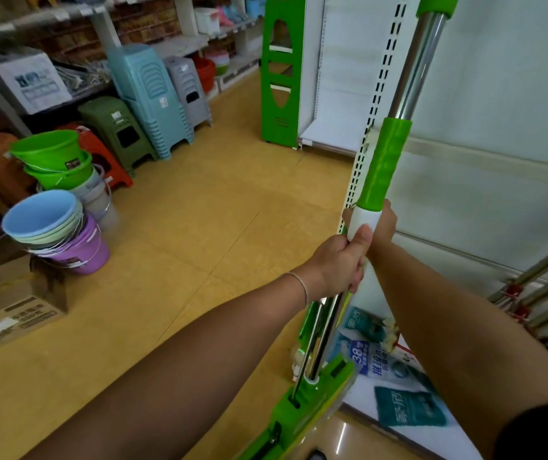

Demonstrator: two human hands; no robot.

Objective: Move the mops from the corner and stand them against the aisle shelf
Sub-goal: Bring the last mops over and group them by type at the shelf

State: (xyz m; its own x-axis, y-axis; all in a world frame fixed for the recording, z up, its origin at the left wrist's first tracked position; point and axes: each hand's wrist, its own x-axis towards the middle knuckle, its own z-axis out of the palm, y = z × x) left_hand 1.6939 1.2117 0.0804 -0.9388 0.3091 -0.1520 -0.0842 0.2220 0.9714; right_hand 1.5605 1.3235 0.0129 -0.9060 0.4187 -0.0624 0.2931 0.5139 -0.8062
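Observation:
A green and chrome mop [387, 161] stands nearly upright in front of me, its green head [306, 413] low on the floor by the white aisle shelf [465, 111]. My left hand [339, 263] grips the shaft just below the white collar. My right hand [382, 224] grips the same shaft from behind, at the collar. The handle's top runs out of view. More mop poles [545, 287] with red clips lean at the right edge.
Stacked buckets [53, 207] and plastic stools [153, 94] line the left side on the yellow floor. A cardboard box [10, 307] sits at lower left. Packaged goods [405, 403] lie on the shelf base beside the mop head. A green shelf end panel [281, 71] stands ahead.

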